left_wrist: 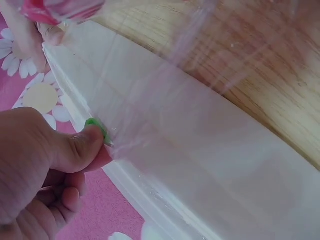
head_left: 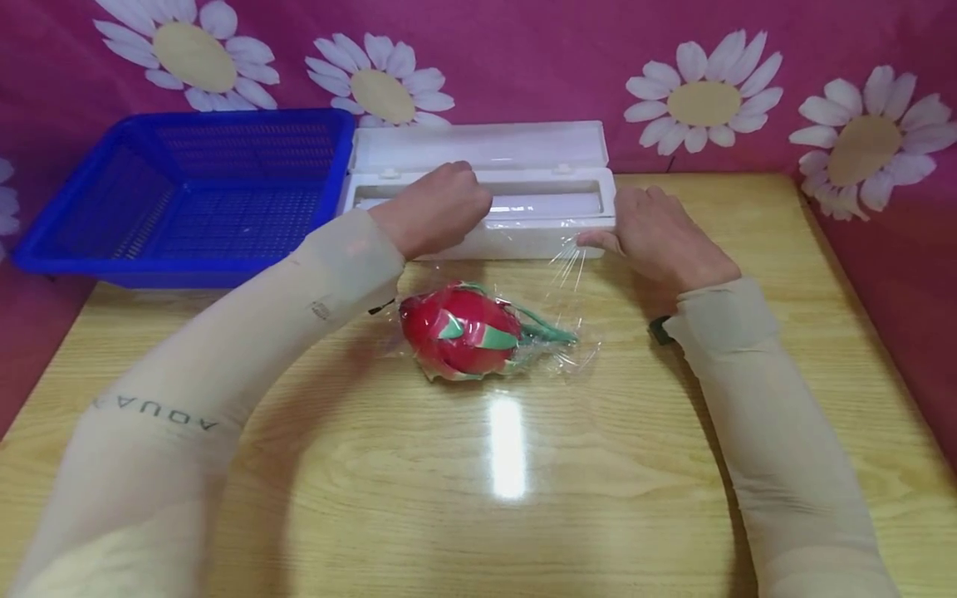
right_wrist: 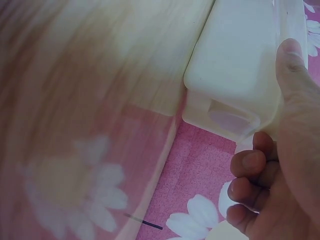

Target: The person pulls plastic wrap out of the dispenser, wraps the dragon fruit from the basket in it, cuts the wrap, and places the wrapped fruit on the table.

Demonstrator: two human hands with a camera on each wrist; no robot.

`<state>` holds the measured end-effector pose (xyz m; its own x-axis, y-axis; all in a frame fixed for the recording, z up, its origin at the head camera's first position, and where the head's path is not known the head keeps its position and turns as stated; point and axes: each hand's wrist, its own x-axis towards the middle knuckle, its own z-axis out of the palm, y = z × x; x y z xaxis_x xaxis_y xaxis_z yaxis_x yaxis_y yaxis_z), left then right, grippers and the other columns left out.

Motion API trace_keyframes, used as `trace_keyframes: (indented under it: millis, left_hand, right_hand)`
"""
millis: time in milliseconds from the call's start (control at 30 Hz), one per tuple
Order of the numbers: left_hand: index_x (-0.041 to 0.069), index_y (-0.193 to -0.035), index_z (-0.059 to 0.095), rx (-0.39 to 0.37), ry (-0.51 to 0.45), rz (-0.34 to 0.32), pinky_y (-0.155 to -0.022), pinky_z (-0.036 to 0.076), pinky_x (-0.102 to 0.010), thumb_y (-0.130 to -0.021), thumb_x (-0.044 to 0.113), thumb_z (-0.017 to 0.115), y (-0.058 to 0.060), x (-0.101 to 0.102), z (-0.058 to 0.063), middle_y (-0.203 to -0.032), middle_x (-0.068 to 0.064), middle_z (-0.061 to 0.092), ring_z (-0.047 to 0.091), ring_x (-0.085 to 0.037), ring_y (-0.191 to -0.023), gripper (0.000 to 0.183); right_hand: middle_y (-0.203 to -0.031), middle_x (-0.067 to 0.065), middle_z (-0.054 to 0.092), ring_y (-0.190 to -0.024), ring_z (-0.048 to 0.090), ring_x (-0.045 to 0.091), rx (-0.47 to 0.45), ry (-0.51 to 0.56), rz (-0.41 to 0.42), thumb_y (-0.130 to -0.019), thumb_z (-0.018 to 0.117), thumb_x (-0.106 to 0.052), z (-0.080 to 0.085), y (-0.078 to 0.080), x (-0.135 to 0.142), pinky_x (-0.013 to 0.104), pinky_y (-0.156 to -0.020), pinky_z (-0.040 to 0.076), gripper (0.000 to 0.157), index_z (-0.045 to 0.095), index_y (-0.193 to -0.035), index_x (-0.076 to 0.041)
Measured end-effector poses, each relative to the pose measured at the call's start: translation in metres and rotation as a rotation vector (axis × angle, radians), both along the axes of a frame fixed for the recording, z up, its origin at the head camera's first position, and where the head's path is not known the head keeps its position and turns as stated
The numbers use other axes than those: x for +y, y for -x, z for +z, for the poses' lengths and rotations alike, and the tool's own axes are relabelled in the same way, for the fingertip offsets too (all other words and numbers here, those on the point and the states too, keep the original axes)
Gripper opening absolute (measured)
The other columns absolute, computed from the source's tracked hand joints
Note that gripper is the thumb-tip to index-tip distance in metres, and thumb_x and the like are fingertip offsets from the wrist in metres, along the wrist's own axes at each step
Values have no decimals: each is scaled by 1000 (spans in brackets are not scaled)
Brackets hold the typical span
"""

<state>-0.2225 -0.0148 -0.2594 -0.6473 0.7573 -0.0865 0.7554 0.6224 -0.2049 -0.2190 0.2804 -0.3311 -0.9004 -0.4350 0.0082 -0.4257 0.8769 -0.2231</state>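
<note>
A white cling film dispenser (head_left: 516, 244) lies across the back of the table with its lid (head_left: 478, 148) raised, and a film roll (head_left: 538, 205) shows inside. My left hand (head_left: 441, 208) is over the dispenser's front edge; the left wrist view shows thumb and finger pinching a small green slider (left_wrist: 92, 121) there. My right hand (head_left: 661, 237) grips the dispenser's right end, its thumb (right_wrist: 291, 65) on the box and its other fingers curled at the end. In front lies a red dragon fruit (head_left: 467, 332) with green scales, covered by clear cling film (head_left: 571, 262) that stretches back to the dispenser.
An open blue plastic basket (head_left: 179, 270) stands at the back left, close beside the dispenser. Behind everything hangs a pink cloth (head_left: 523, 58) with large white flowers. The wooden table (head_left: 598, 482) extends in front of the fruit.
</note>
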Motion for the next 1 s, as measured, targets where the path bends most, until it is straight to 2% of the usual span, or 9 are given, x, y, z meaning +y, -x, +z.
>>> trace_keyframes:
  millis: [67,233,433,733,933,1000]
  left_hand:
    - [-7,-111,75,-13,7,-8,-96,60,-44,-97,3,64,1,1,1,-101,-23,77,73,-37,-99,20]
    - [-6,-114,74,-50,46,-16,-98,59,-44,-98,4,63,3,6,4,-104,-23,77,72,-37,-102,21]
    - [-6,-113,73,-96,66,-7,-96,59,-44,-99,3,61,8,10,9,-102,-23,75,71,-36,-100,20]
    - [-6,-115,72,-114,84,6,-99,58,-45,-98,3,62,11,13,7,-105,-23,75,71,-37,-102,22]
    - [-5,-115,72,-139,82,13,-100,58,-45,-98,2,60,12,14,9,-106,-22,75,71,-36,-103,22]
    - [-5,-114,73,-142,81,11,-99,59,-44,-98,2,59,12,15,10,-106,-22,75,71,-36,-102,22]
  right_hand:
    - [-90,16,52,-81,49,31,-1,-17,-3,-100,49,-65,0,0,0,43,-75,44,69,50,-112,3]
    - [-92,15,54,-83,52,31,-16,12,-10,-99,49,-66,0,-1,0,44,-77,47,71,50,-123,0]
    - [-95,17,53,-84,50,32,-25,-1,-19,-99,49,-66,1,-1,1,44,-77,46,72,49,-124,3]
    - [-99,18,56,-88,50,33,-30,15,-11,-99,52,-64,2,2,-1,47,-81,46,72,50,-128,1]
    - [-96,17,54,-86,49,32,-35,5,-21,-99,51,-65,1,3,-1,45,-78,44,72,50,-123,3]
    - [-95,16,55,-85,50,31,-36,21,-16,-99,52,-65,2,3,-2,44,-77,45,72,50,-128,1]
